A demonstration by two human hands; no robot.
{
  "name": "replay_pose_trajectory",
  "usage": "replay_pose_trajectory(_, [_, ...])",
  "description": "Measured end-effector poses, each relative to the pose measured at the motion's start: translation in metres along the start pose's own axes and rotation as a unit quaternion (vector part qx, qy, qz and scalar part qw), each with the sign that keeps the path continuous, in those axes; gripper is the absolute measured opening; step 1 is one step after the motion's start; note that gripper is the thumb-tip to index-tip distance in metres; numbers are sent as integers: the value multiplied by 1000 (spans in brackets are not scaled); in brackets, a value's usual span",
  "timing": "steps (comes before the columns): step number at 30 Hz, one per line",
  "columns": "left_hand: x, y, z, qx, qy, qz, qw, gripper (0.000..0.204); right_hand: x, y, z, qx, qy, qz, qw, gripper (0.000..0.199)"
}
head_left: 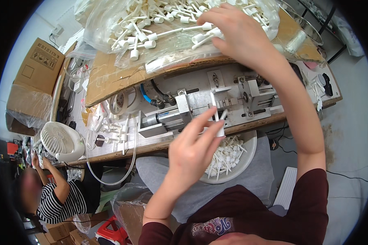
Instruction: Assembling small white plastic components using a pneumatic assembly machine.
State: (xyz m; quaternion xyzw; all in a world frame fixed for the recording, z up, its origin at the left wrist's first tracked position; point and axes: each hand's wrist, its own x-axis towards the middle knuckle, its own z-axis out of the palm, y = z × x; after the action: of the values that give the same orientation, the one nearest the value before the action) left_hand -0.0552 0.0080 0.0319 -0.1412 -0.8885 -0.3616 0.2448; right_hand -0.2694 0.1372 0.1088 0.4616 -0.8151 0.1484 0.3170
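Note:
My left hand (190, 153) is in front of the metal fixture, its fingertips closed on a white plastic stick piece (220, 130) with a cup-like end. More than one stick seems to show there, partly behind the fingers. Farther off, my right hand (241, 34) reaches over a heap of similar white plastic pieces (143, 34) on clear plastic sheeting. Its thumb and fingers are spread, with one piece (202, 40) lying just beside the thumb. Between the hands stands the metal clamping fixture (229, 102), with cylinders on both sides.
A cardboard sheet (104, 83) bears the heap above the fixture. On my lap rests a round basket (251, 153) of white pieces. A white fan (61, 141), a clear hose (110, 183) and loose white parts (120, 130) lie left. A person (65, 196) works at lower left.

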Motion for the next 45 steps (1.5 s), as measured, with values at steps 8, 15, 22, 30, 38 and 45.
replay_pose_trajectory(8, [-17,-13,38,113,-9,25,993,30,52,11,24,-109,-305,54,945,39])
replay_pose_trajectory(15, [-5,-22,44,144,-12,46,988,27,23,52,31,-66,-157,-23,985,22])
replay_pose_trajectory(22, [-6,-19,46,161,-36,23,986,26,-2,78,-3,359,-20,268,894,19])
replay_pose_trajectory(30, [4,-12,24,-110,78,-65,989,34,-43,-18,-41,643,-17,358,677,12])
replay_pose_trajectory(38, [9,-8,7,-129,82,56,987,34,-109,-75,-20,751,-101,433,488,12])
replay_pose_trajectory(45, [6,-7,4,-63,27,73,995,34,-127,-77,-18,760,-131,449,452,19])
